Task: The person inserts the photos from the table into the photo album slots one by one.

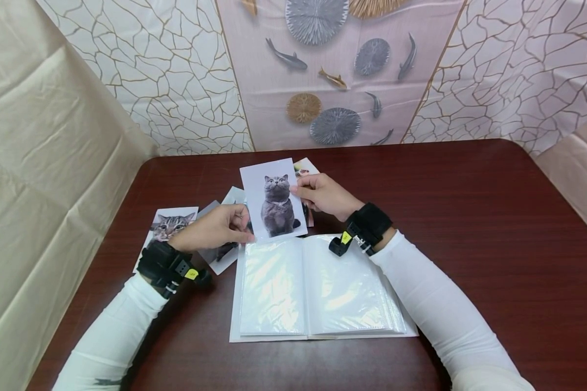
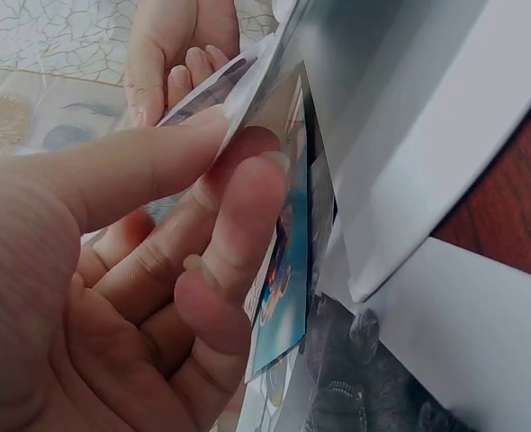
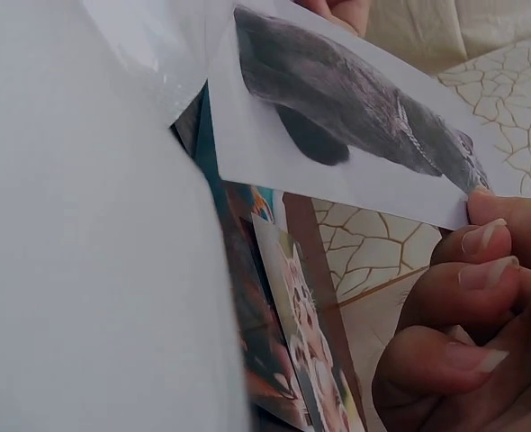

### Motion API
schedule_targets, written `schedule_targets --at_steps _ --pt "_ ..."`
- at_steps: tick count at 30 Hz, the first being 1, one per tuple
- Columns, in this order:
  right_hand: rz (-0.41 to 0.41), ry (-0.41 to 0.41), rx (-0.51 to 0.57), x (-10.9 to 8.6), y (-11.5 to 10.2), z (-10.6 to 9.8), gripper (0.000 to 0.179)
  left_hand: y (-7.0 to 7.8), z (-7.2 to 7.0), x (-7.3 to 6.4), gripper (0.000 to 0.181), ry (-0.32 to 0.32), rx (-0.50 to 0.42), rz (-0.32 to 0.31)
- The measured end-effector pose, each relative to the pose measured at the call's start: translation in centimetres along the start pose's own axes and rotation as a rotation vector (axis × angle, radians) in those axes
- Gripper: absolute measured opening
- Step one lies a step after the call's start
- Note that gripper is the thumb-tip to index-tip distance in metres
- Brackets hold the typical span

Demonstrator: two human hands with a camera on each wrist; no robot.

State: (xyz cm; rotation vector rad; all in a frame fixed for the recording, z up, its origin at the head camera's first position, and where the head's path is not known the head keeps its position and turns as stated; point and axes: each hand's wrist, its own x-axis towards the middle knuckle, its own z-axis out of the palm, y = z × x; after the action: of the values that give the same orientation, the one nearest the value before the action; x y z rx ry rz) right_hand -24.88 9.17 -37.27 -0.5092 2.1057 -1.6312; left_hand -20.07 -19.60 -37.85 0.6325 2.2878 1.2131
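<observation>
A photo of a grey cat (image 1: 276, 209) is held up at the far edge of an open photo album (image 1: 274, 293) with clear plastic pockets. My left hand (image 1: 217, 227) pinches the photo's lower left corner between thumb and fingers. On the opposite side, my right hand (image 1: 330, 196) grips the right edge near the cat's head. The right wrist view shows the photo (image 3: 337, 117) tilted, the right thumb pressing its face. In the left wrist view, the left hand (image 2: 148, 261) has its thumb over the photo's corner.
A tabby cat photo (image 1: 173, 224) lies at the left, partly behind the left wrist. More photos (image 1: 225, 263) lie beside the album's left edge, and another (image 1: 305, 165) shows behind the held one. All rest on a dark red-brown table (image 1: 494, 244), with patterned cloth behind it.
</observation>
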Motion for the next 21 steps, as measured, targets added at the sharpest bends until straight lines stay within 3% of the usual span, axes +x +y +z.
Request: schedule_targets --at_steps 4,21 --pt "-0.002 0.0 -0.022 0.01 0.17 0.09 0.029 -0.06 -0.02 0.01 0.032 -0.007 -0.056 -0.013" --pt "0.027 -0.017 -0.025 -0.03 0.53 0.29 0.028 0.33 -0.16 -0.09 0.039 0.027 -0.127 -0.032"
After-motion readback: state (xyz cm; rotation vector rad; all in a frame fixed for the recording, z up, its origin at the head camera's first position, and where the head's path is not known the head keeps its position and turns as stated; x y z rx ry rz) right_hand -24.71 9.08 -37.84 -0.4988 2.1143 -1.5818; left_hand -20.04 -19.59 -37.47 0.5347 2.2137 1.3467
